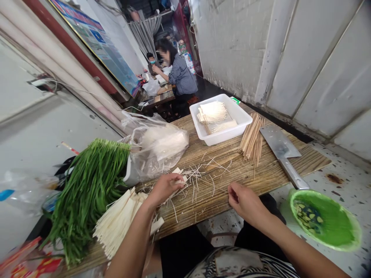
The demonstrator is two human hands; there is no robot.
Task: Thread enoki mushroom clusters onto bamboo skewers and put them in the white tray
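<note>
My left hand (168, 187) is closed in a pinch over the board, with a small pale piece of enoki mushroom (183, 179) at its fingertips. Loose enoki strands (197, 175) lie scattered just beyond it. My right hand (245, 200) hovers by the board's near edge, its fingers curled together. A faint thin line reaches left from those fingertips, but I cannot make out what it is. Beside my left forearm lies a heap of flat enoki bundles (121, 216). Thin wooden skewers (252, 139) form a pile farther off, beyond my right hand.
A white tray (199, 129) holds enoki bundles at the back. A cleaver (279, 144) rests at right, its handle overhanging a green bucket (344, 227). Green chives (87, 193) and a plastic bag (156, 146) occupy the left. Two people sit at a table in the background.
</note>
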